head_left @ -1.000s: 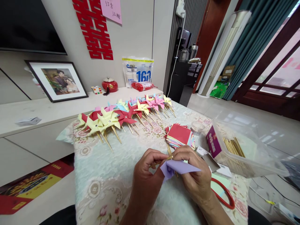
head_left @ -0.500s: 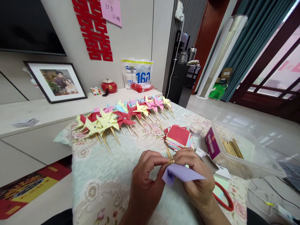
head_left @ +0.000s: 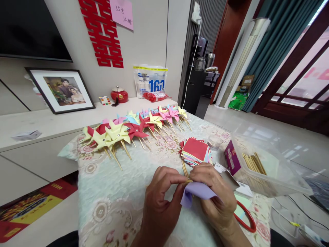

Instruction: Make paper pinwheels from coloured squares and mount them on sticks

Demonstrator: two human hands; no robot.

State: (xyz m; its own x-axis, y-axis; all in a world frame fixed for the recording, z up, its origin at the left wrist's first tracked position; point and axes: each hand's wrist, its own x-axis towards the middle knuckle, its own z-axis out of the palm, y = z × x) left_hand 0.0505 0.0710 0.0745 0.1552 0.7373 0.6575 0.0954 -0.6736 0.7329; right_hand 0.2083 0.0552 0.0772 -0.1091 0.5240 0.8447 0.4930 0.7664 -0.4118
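Note:
Fingers of my left hand (head_left: 164,195) pinch the end of a thin wooden stick at the edge of a purple paper pinwheel (head_left: 199,190). My right hand (head_left: 216,192) is closed on the other side of the same pinwheel, its fingertips meeting the left ones at the stick's end. A small shiny point shows between the fingertips; its kind is too small to tell. Just beyond the hands lie a few wooden sticks (head_left: 184,168) and a stack of coloured paper squares (head_left: 195,151), red on top. Finished-looking pinwheels (head_left: 118,132) in yellow, red, pink and blue lie in rows at the far left.
A clear plastic box (head_left: 277,183) with wooden sticks (head_left: 254,163) stands at the right. Near it are a small round clear container (head_left: 215,141), an opened white carton (head_left: 243,188) and a red loop handle (head_left: 248,219). A cabinet (head_left: 51,120) borders the cloth-covered table (head_left: 123,192) at the back.
The purple paper has curled and shifted slightly under my right hand, showing less of its right tip. Both hands stay in nearly the same place, fingertips still together.

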